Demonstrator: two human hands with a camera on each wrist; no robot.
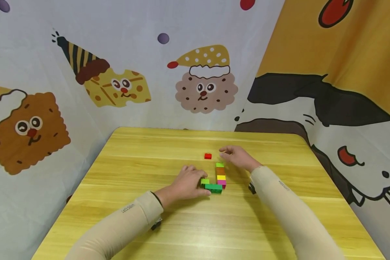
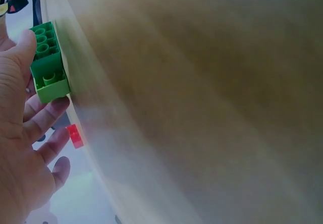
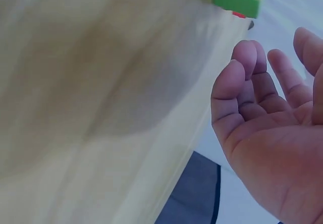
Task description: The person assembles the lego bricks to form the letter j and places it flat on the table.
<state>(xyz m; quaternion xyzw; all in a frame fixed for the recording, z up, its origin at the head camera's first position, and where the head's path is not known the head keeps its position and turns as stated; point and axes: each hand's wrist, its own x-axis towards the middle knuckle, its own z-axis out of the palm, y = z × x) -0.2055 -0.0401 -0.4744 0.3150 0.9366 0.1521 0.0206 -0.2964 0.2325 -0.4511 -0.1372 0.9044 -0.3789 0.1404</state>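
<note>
An L- or U-shaped row of toy building bricks lies on the table. Its front holds a dark green brick (image 1: 213,188) and a light green brick (image 1: 205,181). Pink (image 1: 221,183), yellow (image 1: 221,177), brown-orange (image 1: 220,171) and green (image 1: 220,165) bricks run back along its right side. My left hand (image 1: 188,182) holds the left end, thumb at the dark green brick (image 2: 46,45) and a finger against the light green brick (image 2: 53,89). Behind the row, my right hand (image 1: 238,157) hovers with loosely bent fingers, holding nothing. A small red brick (image 1: 208,156) lies left of its fingertips.
The wooden table (image 1: 123,159) has rounded back corners. A cartoon-printed cloth (image 1: 133,36) hangs behind it and along both sides. Both forearms, in beige sleeves, reach in from the front.
</note>
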